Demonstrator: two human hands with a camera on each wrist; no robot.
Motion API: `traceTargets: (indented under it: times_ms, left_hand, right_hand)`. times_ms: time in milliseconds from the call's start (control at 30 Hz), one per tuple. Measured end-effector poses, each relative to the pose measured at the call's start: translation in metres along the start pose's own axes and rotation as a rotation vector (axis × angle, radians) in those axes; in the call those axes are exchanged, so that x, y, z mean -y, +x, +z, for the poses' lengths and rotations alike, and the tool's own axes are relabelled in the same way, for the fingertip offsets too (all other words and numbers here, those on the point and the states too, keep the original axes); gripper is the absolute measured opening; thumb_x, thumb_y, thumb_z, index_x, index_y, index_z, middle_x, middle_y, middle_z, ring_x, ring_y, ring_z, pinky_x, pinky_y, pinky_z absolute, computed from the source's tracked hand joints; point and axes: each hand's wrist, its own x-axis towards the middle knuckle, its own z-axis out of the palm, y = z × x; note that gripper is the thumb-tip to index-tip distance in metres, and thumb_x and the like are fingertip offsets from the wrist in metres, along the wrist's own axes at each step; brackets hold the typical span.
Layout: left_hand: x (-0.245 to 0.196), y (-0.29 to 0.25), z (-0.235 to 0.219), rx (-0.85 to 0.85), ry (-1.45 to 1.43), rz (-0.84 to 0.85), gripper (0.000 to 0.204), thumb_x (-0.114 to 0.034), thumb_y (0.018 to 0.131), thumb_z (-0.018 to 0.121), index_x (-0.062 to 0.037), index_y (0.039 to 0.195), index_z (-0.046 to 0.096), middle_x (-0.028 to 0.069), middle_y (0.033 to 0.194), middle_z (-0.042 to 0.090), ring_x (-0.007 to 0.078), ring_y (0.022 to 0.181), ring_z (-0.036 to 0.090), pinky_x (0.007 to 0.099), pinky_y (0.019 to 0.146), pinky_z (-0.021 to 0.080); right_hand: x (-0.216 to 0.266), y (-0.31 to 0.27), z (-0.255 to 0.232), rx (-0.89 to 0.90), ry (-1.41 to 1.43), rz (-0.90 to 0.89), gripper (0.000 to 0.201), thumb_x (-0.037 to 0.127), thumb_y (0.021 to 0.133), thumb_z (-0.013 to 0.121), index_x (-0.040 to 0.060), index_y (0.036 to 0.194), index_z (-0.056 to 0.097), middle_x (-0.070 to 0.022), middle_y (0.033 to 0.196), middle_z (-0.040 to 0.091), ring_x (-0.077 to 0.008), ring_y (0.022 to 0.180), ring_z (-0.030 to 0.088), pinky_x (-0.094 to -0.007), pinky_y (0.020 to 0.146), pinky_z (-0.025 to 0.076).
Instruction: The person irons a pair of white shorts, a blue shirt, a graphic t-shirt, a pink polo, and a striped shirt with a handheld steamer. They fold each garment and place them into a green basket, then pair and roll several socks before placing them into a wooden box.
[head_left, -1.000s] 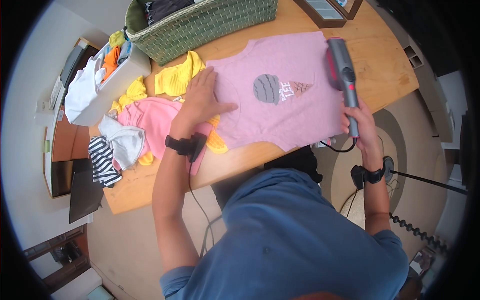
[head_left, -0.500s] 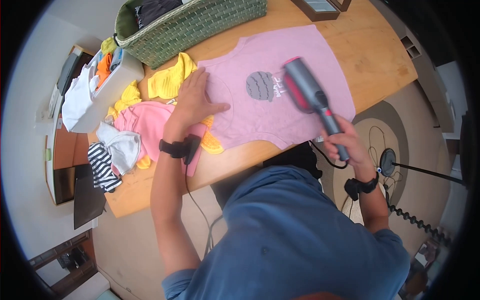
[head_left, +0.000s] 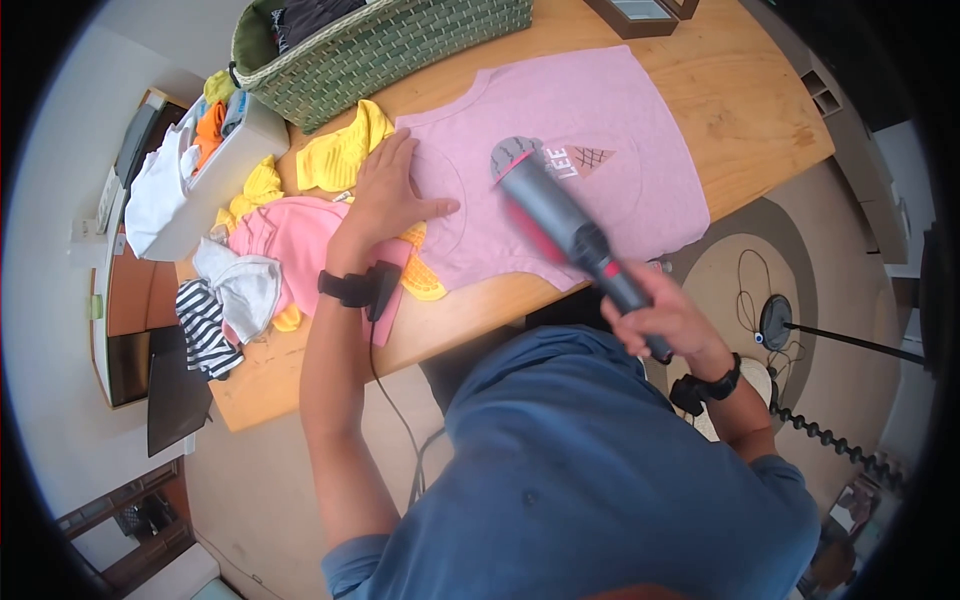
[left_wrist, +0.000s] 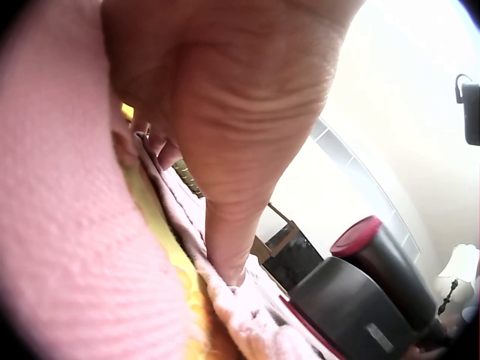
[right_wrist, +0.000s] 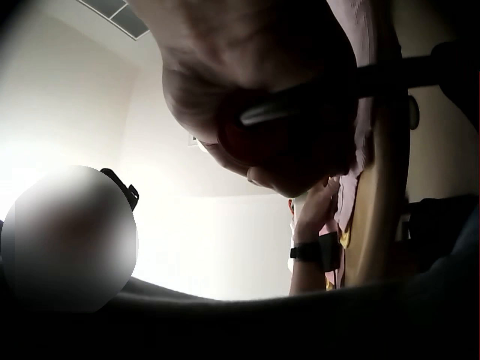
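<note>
A pink sleeveless top [head_left: 630, 120] with an ice cream print lies spread flat on the wooden table. My right hand [head_left: 665, 315] grips the handle of a grey handheld garment steamer [head_left: 550, 205] with a pinkish-red underside. Its head is over the middle of the top and hides part of the grey scoop and lettering. With fingers spread and thumb out, my left hand [head_left: 392, 195] rests on the neckline end of the top. In the left wrist view, the left thumb [left_wrist: 229, 240] touches the cloth and the steamer [left_wrist: 352, 307] stands close beyond it.
Left of the top lie yellow clothing [head_left: 345, 150], a pink garment [head_left: 295, 240], a grey one [head_left: 240, 280] and a striped one [head_left: 205, 335]. A white bin [head_left: 240, 150] of clothes and a green woven basket [head_left: 400, 65] stand behind. A brown box [head_left: 640, 15] sits at the far edge.
My right hand has swept the steamer leftward and toward me, from the top's right edge to its middle, uncovering the cone print on the way. The left hand stays on the neckline.
</note>
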Motion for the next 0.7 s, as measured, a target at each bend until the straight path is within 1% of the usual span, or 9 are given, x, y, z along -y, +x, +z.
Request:
traceTargets:
  times_ms: [67,167,267,333,400,500,600,667,700]
  left_hand:
    - [0.000,0.000,0.000,-0.001,0.006,-0.001,0.104,-0.051,0.066,0.085,0.0063,0.142,0.042,0.0233,0.151,0.038,0.0374,0.142,0.034,0.0430,0.118,0.028]
    - [0.000,0.001,0.000,-0.001,0.008,-0.003,0.104,-0.050,0.066,0.085,0.0062,0.141,0.042,0.0234,0.151,0.038,0.0373,0.142,0.034,0.0429,0.118,0.028]
    - [-0.002,0.000,-0.001,0.001,0.004,-0.011,0.102,-0.050,0.066,0.085,0.0062,0.141,0.042,0.0235,0.151,0.038,0.0373,0.142,0.034,0.0429,0.118,0.028]
    - [-0.003,0.000,-0.002,-0.003,-0.001,-0.009,0.102,-0.049,0.067,0.085,0.0062,0.141,0.043,0.0235,0.151,0.038,0.0375,0.142,0.034,0.0431,0.118,0.028]
    - [-0.004,-0.001,-0.002,-0.009,-0.006,-0.003,0.101,-0.049,0.067,0.085,0.0063,0.140,0.043,0.0235,0.151,0.038,0.0378,0.141,0.035,0.0433,0.118,0.028]
    - [-0.005,-0.001,-0.003,-0.007,-0.014,-0.003,0.101,-0.049,0.066,0.085,0.0065,0.140,0.043,0.0237,0.151,0.038,0.0383,0.141,0.035,0.0437,0.118,0.028]
    - [-0.001,0.001,-0.001,-0.008,0.008,0.015,0.101,-0.049,0.066,0.085,0.0070,0.140,0.044,0.0242,0.150,0.038,0.0385,0.141,0.035,0.0442,0.117,0.028]
    - [-0.010,0.001,-0.008,-0.008,-0.008,0.025,0.096,-0.046,0.067,0.085,0.0045,0.139,0.046,0.0239,0.150,0.039,0.0389,0.140,0.036,0.0444,0.117,0.029]
    - [-0.016,0.000,-0.012,-0.009,-0.016,0.026,0.093,-0.044,0.068,0.085,0.0032,0.138,0.047,0.0238,0.149,0.040,0.0391,0.140,0.036,0.0444,0.117,0.029]
  right_hand:
    - [-0.010,0.009,0.006,0.135,-0.069,0.122,0.053,0.002,0.082,0.063,-0.0020,0.130,0.042,-0.0073,0.079,0.054,-0.0098,0.053,0.051,-0.0245,0.047,0.042]
    - [-0.018,0.000,-0.003,0.109,-0.128,0.130,0.069,0.000,0.080,0.065,-0.0014,0.142,0.035,-0.0076,0.083,0.054,-0.0106,0.054,0.052,-0.0248,0.045,0.042]
    - [-0.010,-0.029,-0.027,-0.112,-0.033,0.048,0.056,-0.003,0.078,0.061,0.0004,0.131,0.044,-0.0065,0.081,0.055,-0.0086,0.052,0.050,-0.0233,0.046,0.042]
    - [-0.007,-0.049,-0.047,-0.303,0.002,-0.058,0.054,-0.002,0.079,0.058,0.0005,0.131,0.044,-0.0058,0.080,0.055,-0.0080,0.051,0.050,-0.0221,0.044,0.041]
    - [-0.014,-0.066,-0.081,-0.514,-0.023,-0.214,0.049,0.002,0.083,0.056,0.0004,0.131,0.044,-0.0045,0.075,0.054,-0.0074,0.050,0.050,-0.0217,0.041,0.040]
    - [0.006,-0.072,-0.113,-0.746,-0.275,-0.309,0.048,0.008,0.085,0.055,0.0004,0.131,0.044,-0.0031,0.070,0.052,-0.0073,0.049,0.049,-0.0221,0.041,0.041]
    - [0.029,-0.060,-0.163,-0.898,-0.666,-0.287,0.047,0.013,0.086,0.057,0.0016,0.130,0.045,-0.0032,0.069,0.053,-0.0069,0.047,0.049,-0.0223,0.040,0.039]
    - [0.057,-0.045,-0.179,-0.973,-0.862,-0.170,0.045,0.014,0.085,0.057,0.0004,0.127,0.046,-0.0091,0.072,0.054,-0.0153,0.057,0.057,-0.0304,0.050,0.047]
    - [0.061,-0.031,-0.208,-0.987,-1.095,-0.285,0.046,0.014,0.085,0.057,-0.0008,0.126,0.047,-0.0133,0.076,0.056,-0.0235,0.065,0.060,-0.0361,0.059,0.050]
